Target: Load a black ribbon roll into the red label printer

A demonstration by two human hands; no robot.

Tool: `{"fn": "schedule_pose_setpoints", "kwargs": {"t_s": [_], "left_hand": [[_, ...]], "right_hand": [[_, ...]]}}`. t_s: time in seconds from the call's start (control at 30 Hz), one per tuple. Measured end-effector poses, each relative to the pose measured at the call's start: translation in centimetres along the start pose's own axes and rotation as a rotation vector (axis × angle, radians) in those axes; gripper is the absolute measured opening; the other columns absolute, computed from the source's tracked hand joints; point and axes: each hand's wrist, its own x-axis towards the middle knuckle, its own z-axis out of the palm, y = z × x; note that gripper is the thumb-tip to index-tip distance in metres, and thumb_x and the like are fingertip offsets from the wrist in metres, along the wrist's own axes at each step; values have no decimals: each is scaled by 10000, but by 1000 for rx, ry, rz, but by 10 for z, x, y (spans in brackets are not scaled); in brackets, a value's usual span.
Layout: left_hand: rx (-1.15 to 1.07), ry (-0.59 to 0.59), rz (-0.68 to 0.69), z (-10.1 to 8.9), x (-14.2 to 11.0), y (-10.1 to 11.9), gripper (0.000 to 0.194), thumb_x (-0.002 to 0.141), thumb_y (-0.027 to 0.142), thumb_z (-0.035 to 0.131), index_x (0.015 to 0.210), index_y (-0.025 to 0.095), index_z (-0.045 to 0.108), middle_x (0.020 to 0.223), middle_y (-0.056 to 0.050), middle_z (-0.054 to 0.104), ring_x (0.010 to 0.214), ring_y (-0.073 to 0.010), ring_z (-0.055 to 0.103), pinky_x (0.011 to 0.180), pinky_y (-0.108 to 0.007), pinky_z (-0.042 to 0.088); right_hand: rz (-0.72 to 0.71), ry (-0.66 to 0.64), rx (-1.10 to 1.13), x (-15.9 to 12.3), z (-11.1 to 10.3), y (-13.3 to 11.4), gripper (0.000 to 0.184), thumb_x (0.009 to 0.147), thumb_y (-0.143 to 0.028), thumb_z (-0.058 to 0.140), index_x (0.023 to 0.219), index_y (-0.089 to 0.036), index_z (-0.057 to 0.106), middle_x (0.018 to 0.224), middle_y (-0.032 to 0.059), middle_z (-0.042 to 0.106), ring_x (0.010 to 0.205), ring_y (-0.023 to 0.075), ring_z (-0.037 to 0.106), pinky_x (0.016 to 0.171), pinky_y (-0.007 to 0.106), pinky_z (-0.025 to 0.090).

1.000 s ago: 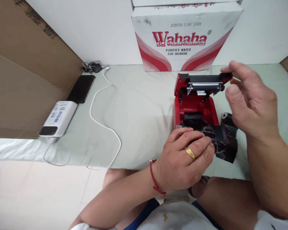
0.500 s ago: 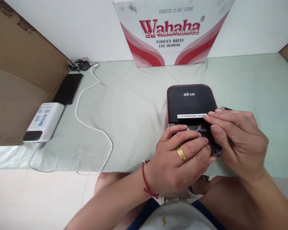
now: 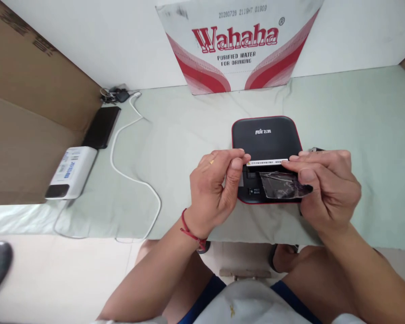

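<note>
Compact black-and-red plastic printer (image 3: 266, 146): lid down, latching unconfirmed

Well left of the printer lay a white rectangular device (image 3: 72, 171), a flat black slab (image 3: 103, 127) and a thin white cable (image 3: 138, 182), none obstructing it. At its left edge, the left hand (image 3: 216, 184) had thumb and fingers close; pinch undetermined. A glossy black film strip (image 3: 280, 185) remained outside, over the printer's front. The right hand (image 3: 330, 186) covered the right front corner, fingertips on the lid, thumb at the strip; its grip could not be told.

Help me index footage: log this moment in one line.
left hand: at white label, left end | right hand: at label, right end | black lid: down | dark film: jutting past lid
</note>
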Motion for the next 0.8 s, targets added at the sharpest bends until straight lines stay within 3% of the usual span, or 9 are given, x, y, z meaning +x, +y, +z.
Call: {"fn": "schedule_pose_setpoints", "kwargs": {"t_s": [0.27,0.43,0.5,0.6,0.7,0.8], "left_hand": [[-77,6,-49,-2,2,0,360,1246,496,581,1185,262,847,1125,-42,946,1093,-246,895,1015,-429,682],[-340,66,-131,2,8,-18,263,1203,509,677,1205,280,808,1035,-26,915,1115,-239,887,1079,-414,685],[-460,48,-148,2,8,-31,315,1146,550,756,1353,313,760,1292,-59,901,1341,-277,838,1169,-448,656],[-584,-85,-246,0,6,-46,598,983,558,915,1508,367,703,1754,-56,681,1713,-368,576,1325,-506,564],[-706,-146,-342,-1,4,-50,748,882,478,972,1572,415,689,1854,-3,576,1811,-378,430,1472,-528,413],[-730,-169,-344,-1,4,-49,849,865,430,979,1641,471,636,1906,49,501,1873,-356,299,1541,-522,295]], "right_hand": [[36,20,7,1,1,-1,332,1156,-244,573,1151,-359,884,1097,56,871,1102,299,797,1005,582,634],[-6,28,19,-1,0,3,360,1173,-249,528,1183,-334,878,1134,78,854,1156,318,800,1082,588,608],[12,24,50,-2,1,6,380,1184,-264,504,1237,-339,873,1182,84,847,1222,333,795,1113,598,603],[6,86,159,-3,5,11,360,1200,-323,524,1291,-340,872,1218,60,852,1249,319,790,1123,579,592],[24,215,253,-1,13,16,345,1198,-386,563,1251,-335,900,1185,54,848,1203,305,789,1081,553,592],[90,314,291,1,20,20,348,1190,-404,575,1198,-349,918,1128,63,836,1146,318,789,1007,562,599]]}}
